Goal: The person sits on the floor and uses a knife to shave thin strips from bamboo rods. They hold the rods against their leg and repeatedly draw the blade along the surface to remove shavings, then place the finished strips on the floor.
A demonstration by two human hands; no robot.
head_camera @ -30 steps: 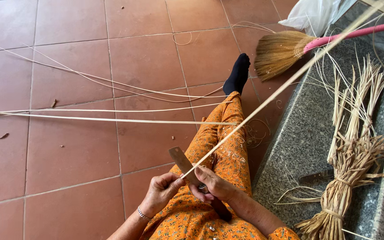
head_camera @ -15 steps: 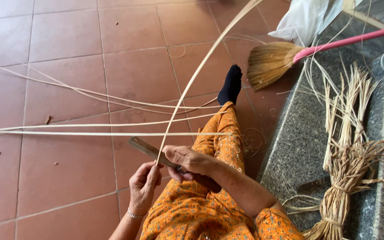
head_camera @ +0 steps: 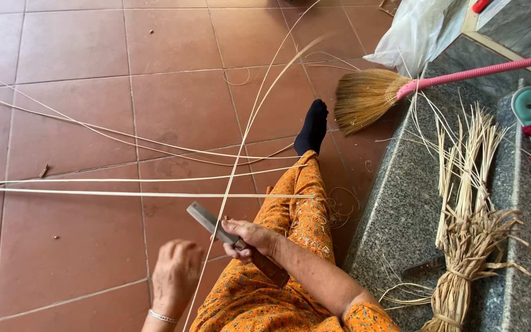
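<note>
1. Since half a second ago, both hands have dropped lower in view, the left hand [head_camera: 176,276] has slid away from the right hand [head_camera: 250,238], and the long cane strip [head_camera: 244,147] now rises more steeply toward the top of the view.
2. Right hand is closed around the handle of a flat-bladed knife [head_camera: 232,238], whose blade points up and left over the tiled floor [head_camera: 62,74].
3. Left hand is curled, its back to the camera, just left of the strip; whether its fingers pinch the strip cannot be told.
4. The strip passes between the two hands, crossing just beside the blade.
5. More thin strips [head_camera: 124,184] lie nearly level across the floor, reaching the outstretched leg in orange patterned trousers [head_camera: 296,212], with a black sock [head_camera: 312,126].
6. On the right, a straw broom [head_camera: 370,98] with a pink handle leans over a granite step [head_camera: 401,209], where a tied bundle of dried fibre [head_camera: 462,246] lies.
</note>
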